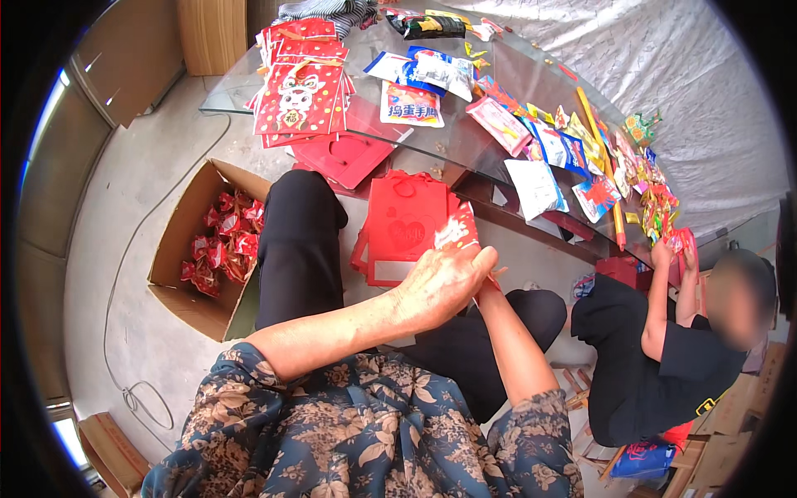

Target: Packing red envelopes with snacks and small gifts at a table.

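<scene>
My left hand (436, 287) crosses over the right one in front of my lap, its fingers closed at a small red printed bag (457, 229) with dots. Behind it my right hand (487, 290) is mostly hidden, close to the same bag; its grip does not show. Beneath the bag lie red paper gift bags (405, 218) with a heart design. On the glass table (224, 93) rests a stack of red printed bags (299, 99) with orange ties. Snack packets, among them a white and red one (412, 104) and a silvery white one (537, 187), lie to the right.
An open cardboard box (187, 187) at my left holds red tied bags (227, 239). A cable (140, 215) runs over the floor. At the right a seated co-worker (660, 348) handles something red at the table's edge, beside a pile of sweets (657, 208).
</scene>
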Available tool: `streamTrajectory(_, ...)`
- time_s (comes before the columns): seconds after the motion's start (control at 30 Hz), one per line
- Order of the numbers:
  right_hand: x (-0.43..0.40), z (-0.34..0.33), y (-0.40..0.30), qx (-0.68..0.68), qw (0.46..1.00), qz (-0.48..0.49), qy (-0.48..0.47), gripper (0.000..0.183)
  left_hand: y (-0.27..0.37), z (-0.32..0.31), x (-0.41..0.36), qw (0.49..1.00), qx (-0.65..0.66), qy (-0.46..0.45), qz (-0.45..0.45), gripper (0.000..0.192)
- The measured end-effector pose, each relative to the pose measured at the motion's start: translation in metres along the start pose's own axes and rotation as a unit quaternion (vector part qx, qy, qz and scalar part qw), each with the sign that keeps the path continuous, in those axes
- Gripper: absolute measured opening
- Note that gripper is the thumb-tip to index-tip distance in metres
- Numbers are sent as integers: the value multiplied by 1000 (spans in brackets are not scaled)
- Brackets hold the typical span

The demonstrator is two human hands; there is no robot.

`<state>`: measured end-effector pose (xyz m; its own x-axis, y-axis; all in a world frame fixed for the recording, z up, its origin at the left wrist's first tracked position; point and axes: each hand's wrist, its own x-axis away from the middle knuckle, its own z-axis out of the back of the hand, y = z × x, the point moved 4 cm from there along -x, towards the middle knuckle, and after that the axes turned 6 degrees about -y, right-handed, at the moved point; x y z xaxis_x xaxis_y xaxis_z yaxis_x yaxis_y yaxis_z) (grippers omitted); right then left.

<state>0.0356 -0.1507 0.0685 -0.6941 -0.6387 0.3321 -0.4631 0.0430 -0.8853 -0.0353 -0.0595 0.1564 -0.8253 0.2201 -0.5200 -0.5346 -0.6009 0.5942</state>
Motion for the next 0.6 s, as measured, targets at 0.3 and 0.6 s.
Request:
streamTrajectory(0.3, 12, -24, -23, 572, 812, -117, 5, 25, -69, 2, 15, 985, 40, 34, 162, 12)
streamTrajectory(0.6, 34, -32, -57, 584, 751, 275, 143, 20, -81, 31, 21, 967, 115, 14, 227, 13)
